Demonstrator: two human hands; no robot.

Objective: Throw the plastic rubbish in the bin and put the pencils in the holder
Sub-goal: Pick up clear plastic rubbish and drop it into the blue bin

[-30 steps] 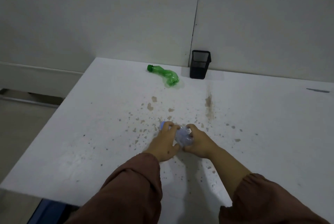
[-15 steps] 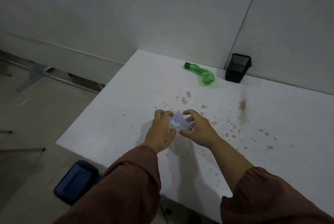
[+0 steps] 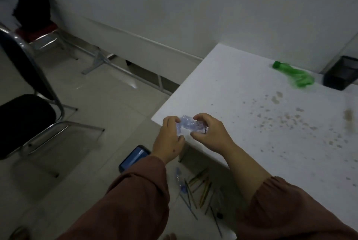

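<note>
Lying nearest, on pale floor tiles under the table edge: loose scatter of thin pencils (image 3: 201,187), yellow/green/dark, criss-crossed, w/ a clear bluish plastic scrap (image 3: 179,179) beside them. Dark blue rounded-rectangle bin (image 3: 133,157) just left of that, partly behind the left wrist. Rust-brown gathered sleeves (image 3: 135,197) on both arms. Left hand (image 3: 168,139) and right hand (image 3: 211,135) together hold a crumpled clear plastic wrapper (image 3: 190,126), crinkly, blue-tinted; fingers and thumbs of each hand curled in, pinching opposite ends, at the table's near-left corner. Table (image 3: 251,84) white, matte, speckled w/ brown stains. Far side: squashed green plastic bottle (image 3: 292,74), bent, cap on, lying flat; just right of it, apart, black mesh square holder (image 3: 342,73), upright by the wall. Left bkgd: black-padded chrome-frame chair (image 3: 25,115).
</note>
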